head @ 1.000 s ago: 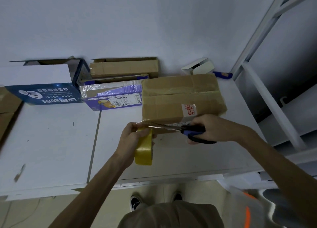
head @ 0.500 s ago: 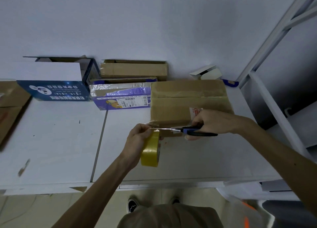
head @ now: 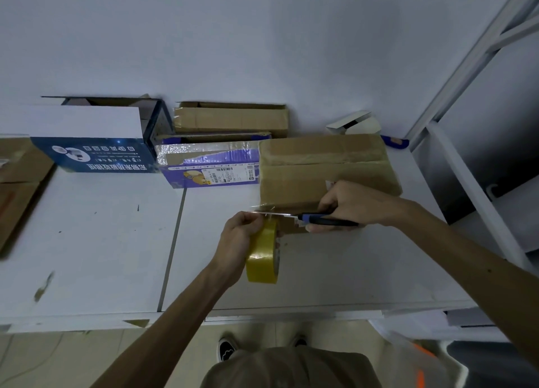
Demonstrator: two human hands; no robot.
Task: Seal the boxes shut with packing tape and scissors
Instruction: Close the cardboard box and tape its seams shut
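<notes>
Now left grip (head: 236,236) clasps glossy yellow tape roll (head: 261,260); right grip (head: 353,201) clasps steel scissors (head: 320,219).

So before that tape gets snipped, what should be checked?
1. Roll secured: left hand grips the tape roll, ok.
2. Cutter ready: right hand holds the scissors, ok.
3. Blades at the tape strip between roll and brown box: ok.
4. Strip taut: cannot tell.
5. Left fingers clear of the blades: cannot tell, they're very close.
</notes>
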